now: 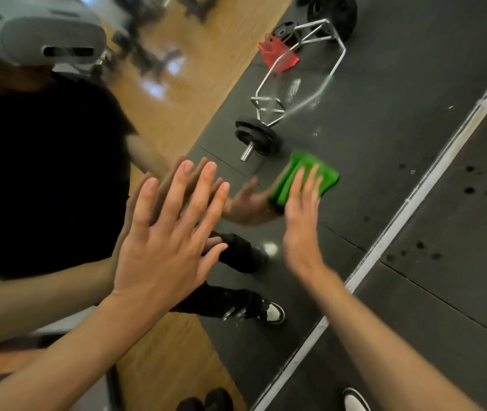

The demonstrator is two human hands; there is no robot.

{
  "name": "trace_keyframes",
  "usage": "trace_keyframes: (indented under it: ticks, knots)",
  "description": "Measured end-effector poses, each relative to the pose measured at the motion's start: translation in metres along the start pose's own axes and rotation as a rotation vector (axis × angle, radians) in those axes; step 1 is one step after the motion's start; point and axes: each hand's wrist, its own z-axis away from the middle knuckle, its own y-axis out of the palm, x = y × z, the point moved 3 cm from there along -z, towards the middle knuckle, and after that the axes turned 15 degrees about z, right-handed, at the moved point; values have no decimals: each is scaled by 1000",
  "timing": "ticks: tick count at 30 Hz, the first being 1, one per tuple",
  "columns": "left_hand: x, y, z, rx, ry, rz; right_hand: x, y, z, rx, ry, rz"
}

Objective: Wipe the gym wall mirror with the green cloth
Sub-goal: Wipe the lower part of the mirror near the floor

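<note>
Right hand [301,221] presses the green cloth [326,173] flat on the mirror [384,120], fingers straight, slightly spread. Left hand [165,232] braces on the glass, fingers splayed. Wiping's underway. The streaks [295,90] higher up are blurry but probably await a pass.

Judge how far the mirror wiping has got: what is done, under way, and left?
Done: nothing plainly; no area looks clearly cleaner. Under way: the right hand presses the green cloth flat against the mirror, while the left hand rests flat on the glass. Left: whitish streaks show on the glass above the cloth, so that patch likely needs wiping.
</note>
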Motion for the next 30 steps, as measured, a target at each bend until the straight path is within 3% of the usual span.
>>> trace_keyframes:
  ticks: [3,6,10,13,16,19,21,25,27,30]
  knots:
    - [-1,1,2,4,-8,12,47,-61,-87,-157,-20,-88]
    - [-1,2,2,13,-10,11,86,-58,-88,-239,-191,48]
    - [-1,1,1,20,-7,16,46,-5,12,-54,-334,146]
    - [-1,1,0,21,-3,8,13,-5,21,17,-194,143]
    - [-2,0,1,17,-5,6,38,-44,-57,-118,-50,37]
    - [-1,0,2,16,-8,17,83,-80,-115,-276,-104,-6]
    - [0,0,2,13,-7,23,93,-69,-103,-313,-163,57]
    - [-2,-1,1,12,-7,14,41,-7,-2,-125,-255,124]
    - [-1,0,1,19,-7,5,12,8,22,-38,-170,148]
    - [2,3,1,14,-7,17,18,-17,-25,-60,-2,64]
